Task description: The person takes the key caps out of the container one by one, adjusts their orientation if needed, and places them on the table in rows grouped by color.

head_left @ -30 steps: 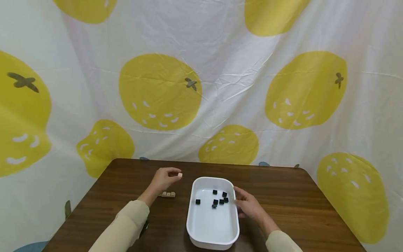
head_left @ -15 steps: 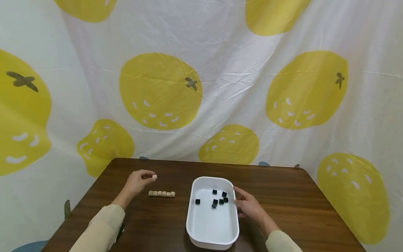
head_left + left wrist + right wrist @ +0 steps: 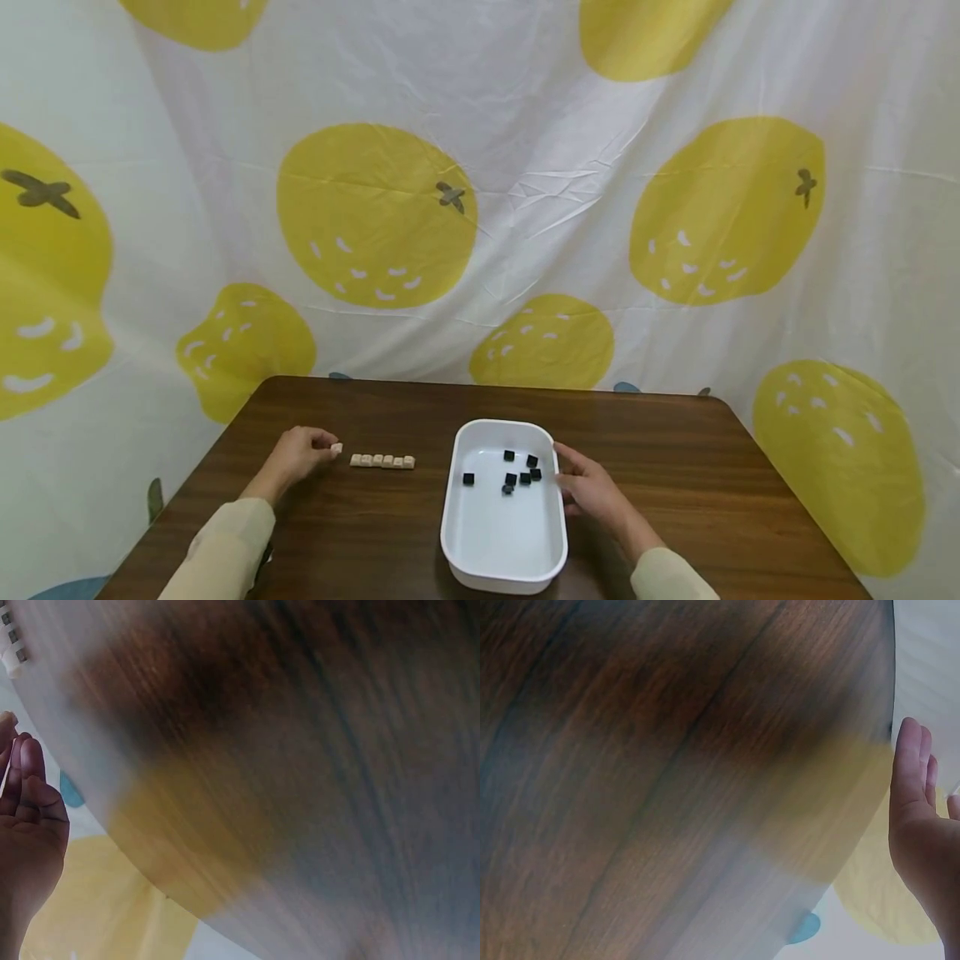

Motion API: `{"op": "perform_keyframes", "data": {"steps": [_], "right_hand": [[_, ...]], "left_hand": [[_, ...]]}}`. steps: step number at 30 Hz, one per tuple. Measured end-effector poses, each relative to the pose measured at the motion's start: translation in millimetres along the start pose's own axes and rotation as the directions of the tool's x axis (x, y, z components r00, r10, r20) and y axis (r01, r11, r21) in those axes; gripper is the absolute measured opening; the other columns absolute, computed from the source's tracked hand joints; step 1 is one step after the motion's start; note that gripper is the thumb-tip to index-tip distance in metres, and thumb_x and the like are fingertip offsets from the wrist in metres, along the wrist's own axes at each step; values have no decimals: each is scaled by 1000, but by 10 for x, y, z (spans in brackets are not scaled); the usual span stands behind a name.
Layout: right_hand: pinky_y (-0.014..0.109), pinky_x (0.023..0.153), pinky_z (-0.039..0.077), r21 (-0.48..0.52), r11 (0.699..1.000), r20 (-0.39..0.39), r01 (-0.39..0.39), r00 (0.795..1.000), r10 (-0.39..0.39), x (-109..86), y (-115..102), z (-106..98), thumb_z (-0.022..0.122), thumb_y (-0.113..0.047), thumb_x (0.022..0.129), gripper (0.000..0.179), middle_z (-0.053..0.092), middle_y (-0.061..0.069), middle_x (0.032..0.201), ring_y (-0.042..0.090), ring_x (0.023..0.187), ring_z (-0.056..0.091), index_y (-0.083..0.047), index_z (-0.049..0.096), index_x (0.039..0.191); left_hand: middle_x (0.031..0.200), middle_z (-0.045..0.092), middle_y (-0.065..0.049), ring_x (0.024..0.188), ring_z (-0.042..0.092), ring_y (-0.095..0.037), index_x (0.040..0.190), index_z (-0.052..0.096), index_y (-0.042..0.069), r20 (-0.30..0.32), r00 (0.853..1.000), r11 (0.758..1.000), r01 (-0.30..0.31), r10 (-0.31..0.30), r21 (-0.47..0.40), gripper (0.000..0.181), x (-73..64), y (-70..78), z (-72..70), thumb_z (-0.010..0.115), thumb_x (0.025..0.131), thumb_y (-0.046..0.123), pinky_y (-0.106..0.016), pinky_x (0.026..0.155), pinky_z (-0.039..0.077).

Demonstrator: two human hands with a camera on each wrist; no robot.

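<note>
Between thumb and fingertips, my left hand pinches a small beige keycap, low over the table and just left of a short row of beige keycaps. A gap separates it from the row's left end. In the left wrist view the hand shows at the left edge, near part of the row. My right hand touches the right side of a white rectangular tray with extended fingers. Several black keycaps lie scattered inside the tray, mostly in its far half.
The dark wooden table reaches back to a hanging white cloth printed with yellow lemons. The tray stands between the keycap row and my right hand.
My left hand has carried the pinched keycap leftward past the row, then lowered it beside the row's left end. The whole row has come into view. The right hand and tray stay put.
</note>
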State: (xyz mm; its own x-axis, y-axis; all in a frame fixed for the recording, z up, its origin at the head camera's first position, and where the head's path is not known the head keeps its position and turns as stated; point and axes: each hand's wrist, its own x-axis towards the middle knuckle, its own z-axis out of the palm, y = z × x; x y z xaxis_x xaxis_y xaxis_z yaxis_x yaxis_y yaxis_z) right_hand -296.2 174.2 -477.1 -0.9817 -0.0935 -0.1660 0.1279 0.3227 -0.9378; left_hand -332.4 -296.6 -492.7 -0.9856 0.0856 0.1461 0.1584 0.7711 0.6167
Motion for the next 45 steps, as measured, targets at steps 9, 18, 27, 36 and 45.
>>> {"op": "perform_keyframes", "data": {"steps": [9,18,27,36,45], "right_hand": [[45,71,57,-12,1000,7,-1,1000,1,-8,-22,7,54,-4,97,56,57,22,114,28,88,65,-7,40,151],[45,71,57,-5,1000,-3,19,1000,-19,-23,-22,20,53,-1,96,55,57,23,113,30,86,65,-5,41,149],[46,73,57,-1,1000,5,6,1000,-6,-26,-15,17,54,-3,97,55,57,22,113,29,88,65,-6,41,150],[45,73,57,12,1000,0,9,1000,-9,-24,-8,21,53,-2,96,55,56,22,114,30,88,65,-5,41,150],[46,72,57,21,1000,-2,14,1000,-14,-26,-3,17,54,-1,96,56,56,24,115,30,88,66,-4,41,150]], "left_hand": [[88,69,-6,85,62,-25,96,74,-1,26,999,999,-43,43,17,11,-3,-30,90,73,87,6,-46,78,50],[84,68,-4,80,60,-20,93,74,0,34,998,998,-58,57,33,8,7,-45,146,74,86,4,-44,75,50],[85,67,-4,80,60,-20,95,74,-1,39,998,998,-53,51,31,11,-2,-23,167,74,85,3,-43,74,50],[88,66,-4,84,60,-21,104,72,-1,47,999,999,-26,24,24,22,21,-19,188,75,83,3,-44,77,50],[90,65,-5,86,60,-22,111,69,-2,74,997,1000,17,-17,-3,29,20,31,159,76,84,5,-45,78,50]]}}
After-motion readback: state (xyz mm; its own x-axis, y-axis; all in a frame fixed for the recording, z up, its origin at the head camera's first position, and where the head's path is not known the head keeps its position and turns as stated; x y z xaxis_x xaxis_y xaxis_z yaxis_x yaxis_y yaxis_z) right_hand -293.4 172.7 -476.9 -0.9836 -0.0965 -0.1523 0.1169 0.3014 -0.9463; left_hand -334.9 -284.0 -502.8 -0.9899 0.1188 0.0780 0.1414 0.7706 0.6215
